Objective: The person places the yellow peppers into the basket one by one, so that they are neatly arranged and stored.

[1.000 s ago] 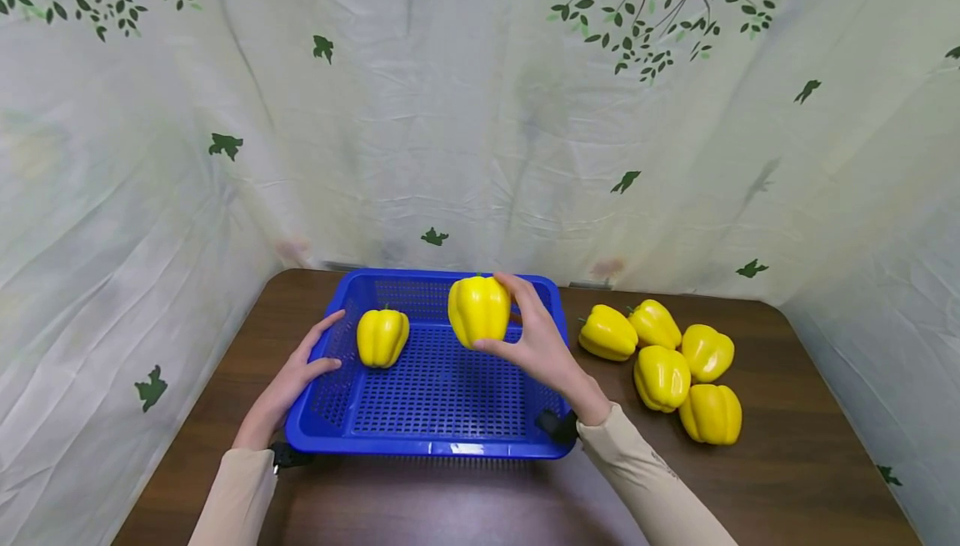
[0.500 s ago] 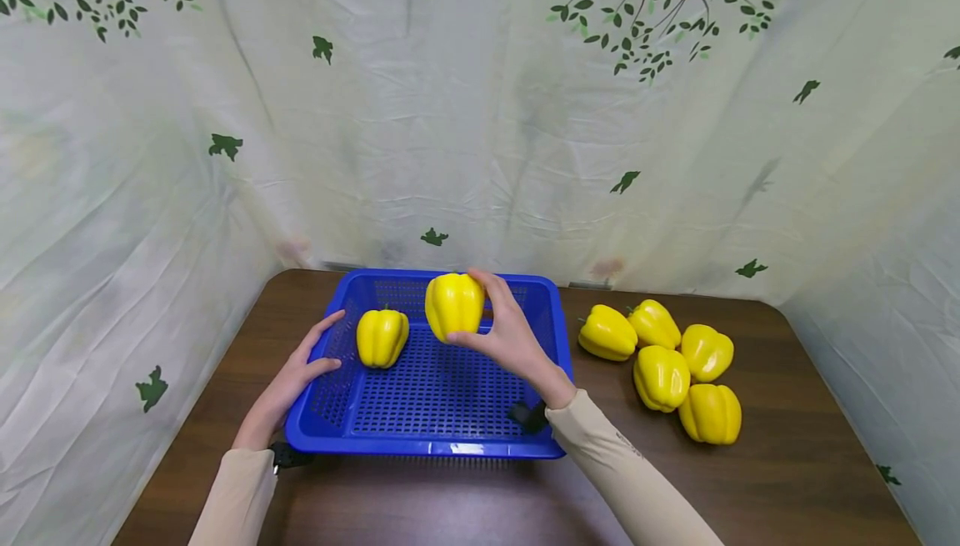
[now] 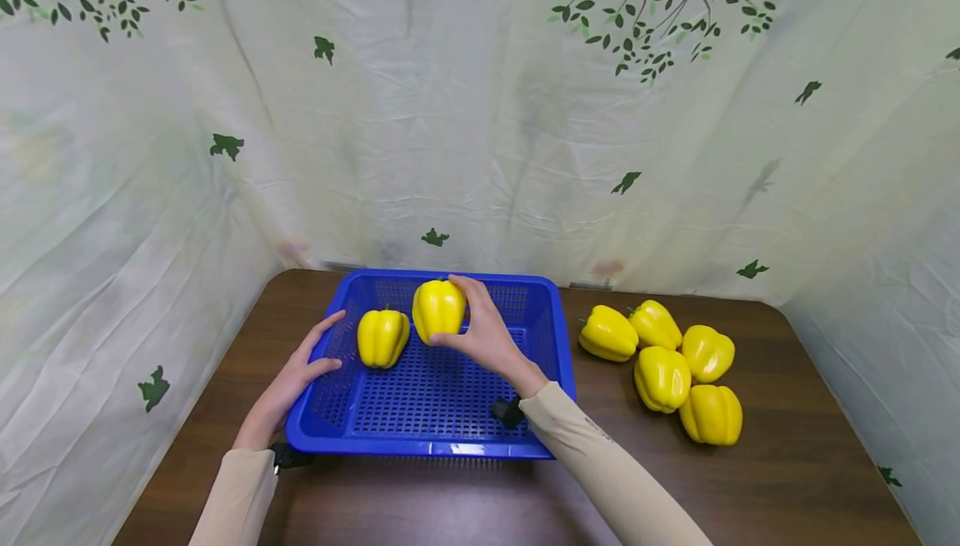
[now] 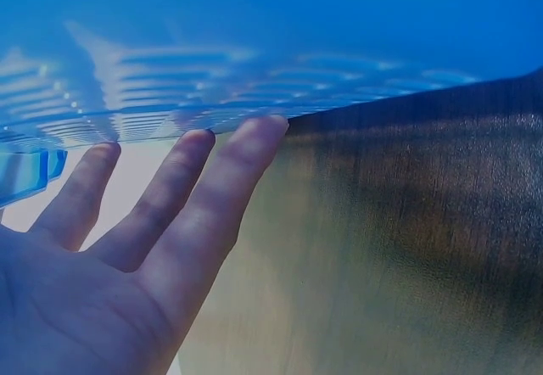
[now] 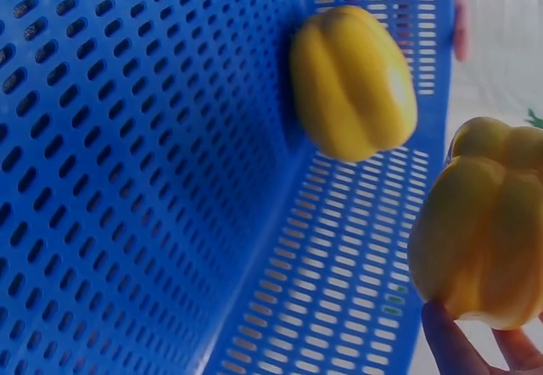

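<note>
A yellow bell pepper [image 3: 438, 313] is gripped in my right hand [image 3: 487, 333], between the thumb in front and the fingers behind. It is held over the back part of a blue plastic basket [image 3: 495, 449]. Just left of it, another yellow bell pepper [image 3: 382, 339] sits in the basket; the right wrist view shows this pepper [image 5: 352, 82] near the slotted wall. My left hand [image 3: 300, 368] rests at the basket's left rim, thumb and a finger over the edge. In the left wrist view its fingers [image 4: 199, 214] are straight, with the tips right at the blue basket wall.
Several yellow bell peppers [image 3: 662, 379] lie grouped on the brown table [image 3: 795, 463], right of the basket. A white curtain [image 3: 480, 154] with printed leaves and branches stands behind the table and along both sides.
My right hand has carried its bell pepper leftward over the basket, closer to the pepper inside. The left hand stays on the rim, and the peppers on the table have not moved.
</note>
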Available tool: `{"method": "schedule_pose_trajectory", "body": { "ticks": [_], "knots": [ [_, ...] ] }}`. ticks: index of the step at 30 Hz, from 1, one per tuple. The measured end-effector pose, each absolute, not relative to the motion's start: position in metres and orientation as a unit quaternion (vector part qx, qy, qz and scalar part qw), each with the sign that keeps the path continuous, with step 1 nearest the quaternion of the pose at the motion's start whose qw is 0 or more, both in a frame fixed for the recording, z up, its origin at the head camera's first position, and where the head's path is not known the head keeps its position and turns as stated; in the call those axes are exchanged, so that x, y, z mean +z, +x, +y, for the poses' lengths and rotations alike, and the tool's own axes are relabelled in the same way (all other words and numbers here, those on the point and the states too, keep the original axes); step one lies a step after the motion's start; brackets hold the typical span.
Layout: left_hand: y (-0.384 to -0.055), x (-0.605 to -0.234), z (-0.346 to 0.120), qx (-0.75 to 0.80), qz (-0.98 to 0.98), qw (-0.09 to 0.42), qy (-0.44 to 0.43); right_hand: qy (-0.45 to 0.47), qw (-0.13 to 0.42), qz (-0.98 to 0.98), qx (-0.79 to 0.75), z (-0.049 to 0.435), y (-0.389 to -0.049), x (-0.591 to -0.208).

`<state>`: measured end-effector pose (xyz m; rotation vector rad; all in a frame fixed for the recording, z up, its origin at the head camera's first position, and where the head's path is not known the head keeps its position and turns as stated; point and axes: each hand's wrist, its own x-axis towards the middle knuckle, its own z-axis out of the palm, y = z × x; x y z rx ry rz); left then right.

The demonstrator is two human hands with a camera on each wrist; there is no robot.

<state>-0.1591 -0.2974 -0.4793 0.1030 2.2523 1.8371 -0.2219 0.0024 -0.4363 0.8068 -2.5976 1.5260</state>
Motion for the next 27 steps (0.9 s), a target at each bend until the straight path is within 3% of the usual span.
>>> {"method": "schedule_pose_trajectory", "body": {
  "ticks": [27],
  "knots": [
    [-0.158, -0.478, -0.297, 0.630, 0.767, 0.112, 0.045, 0.227, -0.035, -0.869, 0.439, -0.020, -0.232, -0.466]
  ]
}}
